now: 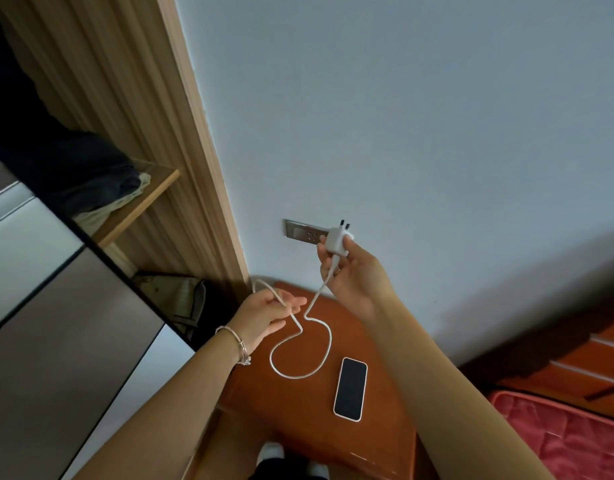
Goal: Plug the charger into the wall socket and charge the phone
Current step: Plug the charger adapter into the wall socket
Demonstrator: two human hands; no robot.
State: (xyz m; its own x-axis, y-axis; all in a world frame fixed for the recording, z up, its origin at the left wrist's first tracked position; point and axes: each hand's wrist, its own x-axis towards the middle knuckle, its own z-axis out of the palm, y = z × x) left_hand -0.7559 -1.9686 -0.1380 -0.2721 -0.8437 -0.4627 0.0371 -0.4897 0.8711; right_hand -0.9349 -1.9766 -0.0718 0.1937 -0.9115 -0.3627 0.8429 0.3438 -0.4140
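Note:
My right hand [350, 271] grips a white charger plug [337, 239] with its two dark pins pointing up, just in front of the grey wall socket [303, 232]. A white cable [316, 344] hangs from the plug and loops over the orange-brown bedside table [298, 410]. My left hand [267, 315], a bracelet on its wrist, holds the cable's other stretch near the table's back left corner. A phone [350, 388] with a white rim lies face up, screen dark, on the table to the right of the loop.
A wooden wardrobe [139, 133] with shelves and folded dark clothes [90, 174] stands left of the socket. A mirrored sliding door [56, 306] fills the lower left. A bed with a red cover [558, 438] lies at the right.

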